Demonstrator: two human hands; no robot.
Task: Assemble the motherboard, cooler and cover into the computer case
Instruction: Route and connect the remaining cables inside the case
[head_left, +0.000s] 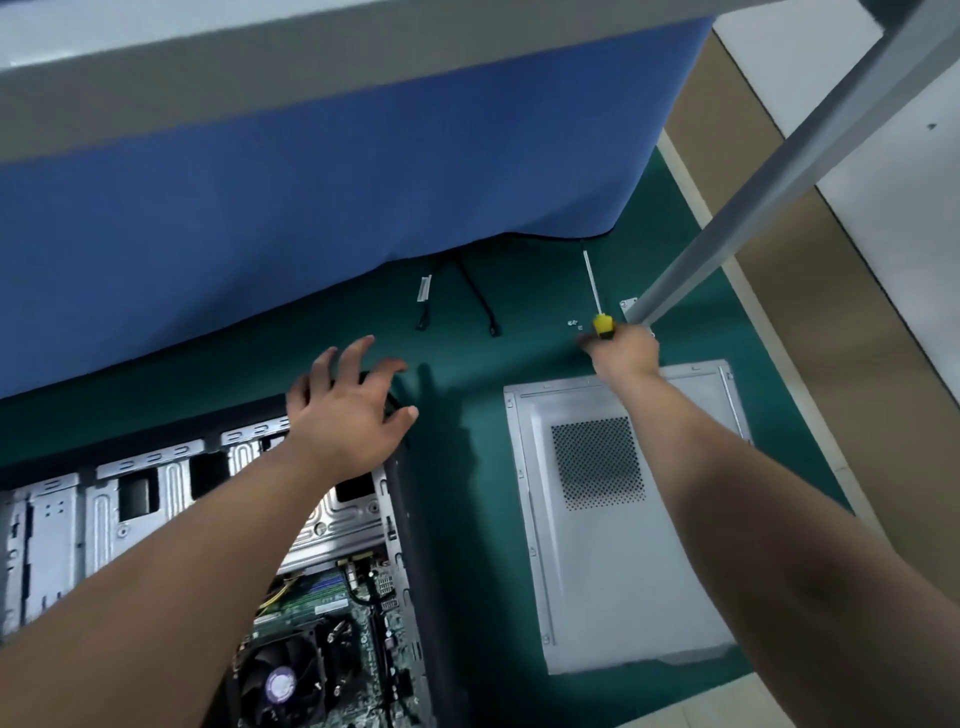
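L hand (347, 410) open, fingers spread, R hand (626, 349) fisted, gripping, both arms extended fwd

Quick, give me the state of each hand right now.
Left hand: open, fingers spread, resting on the top corner of the computer case.
Right hand: grips the yellow-handled screwdriver on the green mat.

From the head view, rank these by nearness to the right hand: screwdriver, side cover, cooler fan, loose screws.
Measured from the right hand:
1. Screwdriver: in its grip.
2. Loose screws: just left on the mat.
3. Side cover: flat beneath the forearm.
4. Cooler fan: inside the case, lower left.
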